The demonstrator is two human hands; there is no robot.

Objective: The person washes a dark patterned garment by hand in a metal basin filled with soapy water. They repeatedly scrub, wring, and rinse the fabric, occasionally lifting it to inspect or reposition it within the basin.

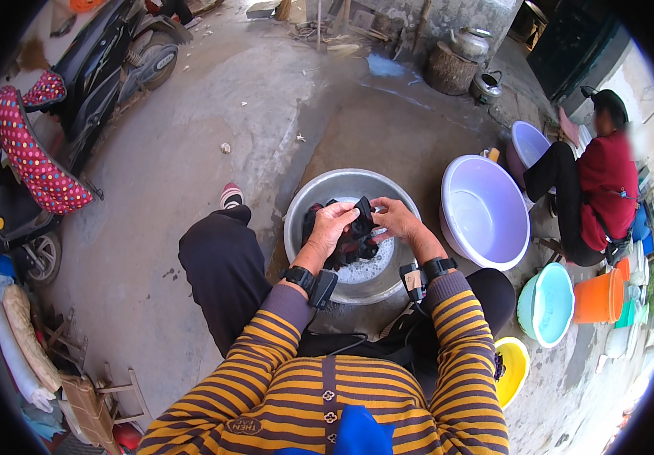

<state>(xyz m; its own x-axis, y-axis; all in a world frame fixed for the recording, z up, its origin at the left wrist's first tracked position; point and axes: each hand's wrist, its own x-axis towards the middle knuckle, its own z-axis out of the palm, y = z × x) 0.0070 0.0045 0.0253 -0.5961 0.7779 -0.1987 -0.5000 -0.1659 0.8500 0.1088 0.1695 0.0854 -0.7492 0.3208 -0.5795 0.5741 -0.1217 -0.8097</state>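
A round metal basin [304, 190] stands on the ground between my knees. Dark wet cloth [338, 253] lies in it among soapy water with foam [369, 270]. Above the basin my left hand [330, 224] pinches one side of a black piece of cloth [363, 219] between thumb and fingers. My right hand [398, 220] has its fingers at the other side of that same piece, close to my left fingertips. The lower end of the piece hangs near the rest of the cloth, and I cannot tell whether they are joined.
At the right are a large purple plastic basin [483, 213], a turquoise basin [549, 304], a yellow basin [513, 369] and an orange bucket [599, 296]. A person in red [606, 182] sits beyond, by another purple basin [526, 142]. A scooter [82, 74] stands at the left. A kettle [469, 44] rests on a stump.
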